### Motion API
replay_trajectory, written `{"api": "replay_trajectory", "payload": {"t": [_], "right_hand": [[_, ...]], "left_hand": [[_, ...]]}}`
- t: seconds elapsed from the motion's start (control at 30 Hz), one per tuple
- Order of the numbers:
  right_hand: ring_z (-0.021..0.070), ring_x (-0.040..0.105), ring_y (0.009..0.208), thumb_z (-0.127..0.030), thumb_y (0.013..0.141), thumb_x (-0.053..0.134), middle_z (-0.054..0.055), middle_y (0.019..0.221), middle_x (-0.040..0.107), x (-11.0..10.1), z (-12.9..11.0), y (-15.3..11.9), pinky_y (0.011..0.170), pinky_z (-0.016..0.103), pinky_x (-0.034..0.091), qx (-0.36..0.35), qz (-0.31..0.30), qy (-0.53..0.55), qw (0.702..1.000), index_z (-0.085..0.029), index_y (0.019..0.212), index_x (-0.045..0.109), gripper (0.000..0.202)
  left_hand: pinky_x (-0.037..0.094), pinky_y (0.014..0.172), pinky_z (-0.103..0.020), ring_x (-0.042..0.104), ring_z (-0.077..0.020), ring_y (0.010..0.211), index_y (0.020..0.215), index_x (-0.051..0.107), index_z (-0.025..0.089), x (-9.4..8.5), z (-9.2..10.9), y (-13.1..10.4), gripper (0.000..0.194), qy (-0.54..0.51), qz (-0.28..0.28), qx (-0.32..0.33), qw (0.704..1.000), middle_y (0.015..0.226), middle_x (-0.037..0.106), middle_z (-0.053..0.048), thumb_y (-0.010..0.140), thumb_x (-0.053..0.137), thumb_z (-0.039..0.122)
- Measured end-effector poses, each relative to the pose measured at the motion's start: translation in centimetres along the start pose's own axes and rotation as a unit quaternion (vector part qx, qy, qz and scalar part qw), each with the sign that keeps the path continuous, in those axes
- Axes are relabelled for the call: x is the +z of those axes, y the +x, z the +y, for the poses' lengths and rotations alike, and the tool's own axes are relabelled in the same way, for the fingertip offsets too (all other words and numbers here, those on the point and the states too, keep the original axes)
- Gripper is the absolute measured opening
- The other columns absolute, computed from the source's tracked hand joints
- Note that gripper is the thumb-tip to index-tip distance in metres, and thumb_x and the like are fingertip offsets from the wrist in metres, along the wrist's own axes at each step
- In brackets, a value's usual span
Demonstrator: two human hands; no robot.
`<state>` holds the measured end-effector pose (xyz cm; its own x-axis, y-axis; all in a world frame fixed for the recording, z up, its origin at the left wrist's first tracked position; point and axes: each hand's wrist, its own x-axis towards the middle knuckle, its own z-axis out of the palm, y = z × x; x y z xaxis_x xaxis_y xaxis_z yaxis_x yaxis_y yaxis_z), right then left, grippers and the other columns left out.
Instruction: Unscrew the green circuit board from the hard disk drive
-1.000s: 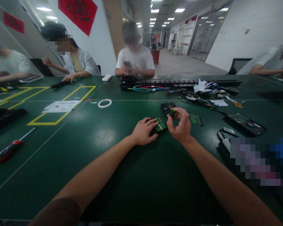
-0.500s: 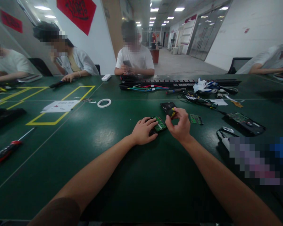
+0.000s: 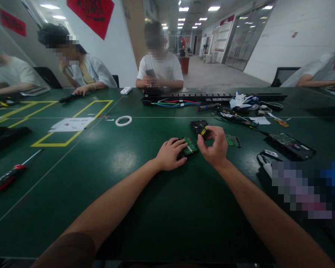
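My left hand (image 3: 171, 154) lies over a hard drive (image 3: 190, 147), fingers across its top and thumb at its near edge, holding it against the table. Part of its green circuit board shows beyond my fingertips; the rest is covered. Just right of it, my right hand (image 3: 214, 146) pinches a black-and-yellow screwdriver (image 3: 204, 130) by its handle, raised above the table. I cannot see its shaft. Behind the screwdriver lies a second, dark hard drive (image 3: 197, 125), partly hidden. A loose green circuit board (image 3: 233, 140) sits right of my right hand.
Another drive with a cable (image 3: 292, 145) lies at the right, near a pixelated bundle (image 3: 298, 190). Cables and white gloves (image 3: 241, 100) are at the back. A tape roll (image 3: 123, 121), paper sheet (image 3: 72, 124) and red-black screwdriver (image 3: 9, 176) lie left. Several people sit around the table.
My right hand has shifted slightly right, and the screwdriver handle has turned so more of its yellow end shows. My left hand stays on the hard drive.
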<state>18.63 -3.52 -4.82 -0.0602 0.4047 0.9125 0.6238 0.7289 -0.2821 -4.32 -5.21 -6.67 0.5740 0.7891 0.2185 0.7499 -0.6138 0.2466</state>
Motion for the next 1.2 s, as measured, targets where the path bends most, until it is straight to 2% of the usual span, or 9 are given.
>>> {"api": "replay_trajectory", "payload": {"t": [0.27,0.47,0.73,0.93,1.2], "right_hand": [[0.0214,0.072,0.088,-0.021,0.088,0.067,0.012,0.121,0.066,0.20,0.19,-0.42,0.070,0.037,0.066,0.012,-0.010,0.000,1.000,-0.024,0.139,0.047,0.055],[0.0201,0.071,0.085,-0.022,0.087,0.070,0.011,0.119,0.064,0.35,0.14,-0.40,0.065,0.034,0.064,0.000,0.009,-0.008,1.000,-0.024,0.136,0.048,0.053],[0.0229,0.073,0.093,-0.021,0.090,0.066,0.014,0.127,0.063,0.52,0.67,-0.87,0.073,0.039,0.066,0.018,-0.008,0.004,1.000,-0.024,0.144,0.044,0.058],[0.0247,0.072,0.096,-0.024,0.089,0.069,0.012,0.122,0.065,0.52,0.35,-0.64,0.069,0.039,0.067,0.005,0.001,-0.004,1.000,-0.026,0.139,0.047,0.054],[0.0250,0.073,0.098,-0.021,0.089,0.067,0.013,0.126,0.064,0.54,0.45,-0.78,0.074,0.040,0.067,0.011,-0.003,0.000,1.000,-0.024,0.142,0.044,0.058]], "left_hand": [[0.035,0.120,-0.059,0.034,-0.0372,0.151,0.158,0.046,0.028,-0.10,0.09,-0.01,0.073,-0.005,-0.006,-0.003,1.000,0.165,0.044,-0.005,0.091,0.063,0.052],[0.035,0.120,-0.059,0.035,-0.0368,0.151,0.157,0.046,0.026,-0.04,0.06,-0.06,0.073,-0.001,0.000,-0.001,1.000,0.165,0.044,-0.005,0.091,0.062,0.052],[0.035,0.119,-0.060,0.034,-0.0374,0.151,0.157,0.046,0.026,-0.06,0.07,-0.03,0.072,-0.003,0.001,0.000,1.000,0.165,0.044,-0.006,0.092,0.061,0.053],[0.035,0.120,-0.060,0.034,-0.0374,0.151,0.157,0.046,0.028,0.01,0.01,-0.05,0.073,-0.006,0.002,0.000,1.000,0.165,0.044,-0.005,0.091,0.063,0.053],[0.035,0.120,-0.060,0.034,-0.0373,0.151,0.158,0.046,0.027,-0.05,0.05,-0.06,0.074,-0.003,-0.002,-0.002,1.000,0.165,0.044,-0.005,0.091,0.063,0.052]]}}
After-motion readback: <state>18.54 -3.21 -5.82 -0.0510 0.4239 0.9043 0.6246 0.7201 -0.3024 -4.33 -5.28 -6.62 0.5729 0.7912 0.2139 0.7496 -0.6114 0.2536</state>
